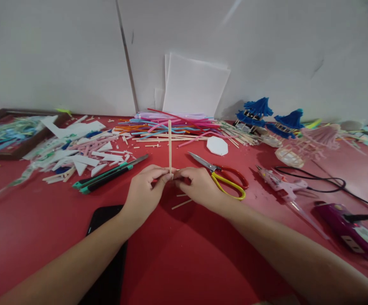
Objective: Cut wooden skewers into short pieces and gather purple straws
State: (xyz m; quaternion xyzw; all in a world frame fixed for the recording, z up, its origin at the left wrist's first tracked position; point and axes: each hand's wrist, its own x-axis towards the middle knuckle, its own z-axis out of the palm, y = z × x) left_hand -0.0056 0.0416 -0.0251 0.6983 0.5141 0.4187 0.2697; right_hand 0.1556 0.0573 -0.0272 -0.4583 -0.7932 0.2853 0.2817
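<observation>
Holding what, pls, is the L hand (144,192)?

It pinches, w/ thumb and fingers closed, the lower end of a pale stick (170,146), which stands upright above the red table (171,262)

And the R hand (199,186)?

Its curled fingers and thumb come to the foot of the same stick, close beside the L fingertips; if they are closed on it also, I cannot tell

Which things are nearby?

Scissors (230,180) w/ red & yellow handles, just beside R hand; green-and-black cutters (107,176) near L hand; a black phone (114,275) partly under L forearm

Any brand or writing?

Clear strip (28,171) at far L has green marks, but too blurred for reading, sorry
</observation>
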